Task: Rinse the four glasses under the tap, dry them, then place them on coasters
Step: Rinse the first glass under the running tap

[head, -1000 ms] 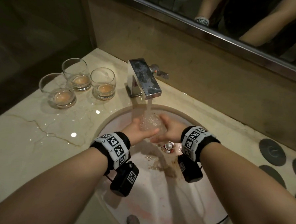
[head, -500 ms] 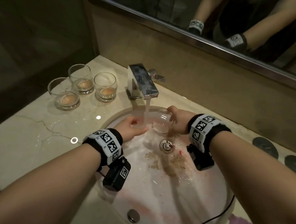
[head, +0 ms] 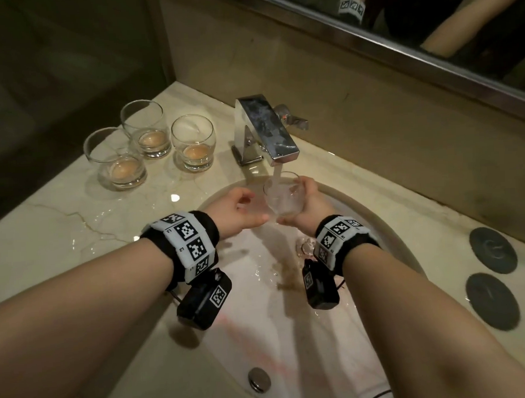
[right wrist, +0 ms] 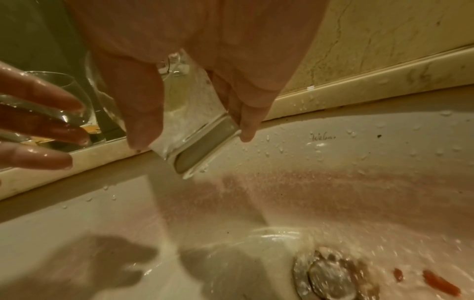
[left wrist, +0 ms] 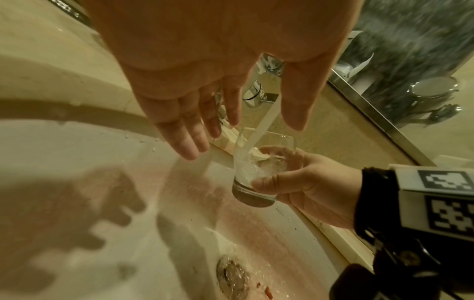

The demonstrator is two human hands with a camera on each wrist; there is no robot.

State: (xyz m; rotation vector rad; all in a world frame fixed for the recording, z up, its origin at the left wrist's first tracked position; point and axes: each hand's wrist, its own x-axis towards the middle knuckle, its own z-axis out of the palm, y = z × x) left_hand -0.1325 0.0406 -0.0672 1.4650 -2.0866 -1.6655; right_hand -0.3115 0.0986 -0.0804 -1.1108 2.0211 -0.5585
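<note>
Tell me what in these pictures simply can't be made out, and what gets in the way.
- Coasters, head view: the right edge cuts some off, so their count is unsure.
- Glass rim, right wrist view: hidden by the right hand's grip.
- Residue in the three waiting glasses: brownish, too dim to identify.
- Lettering on the sink: too small to read.
- Drain, head view: partly hidden by the right wrist.
</note>
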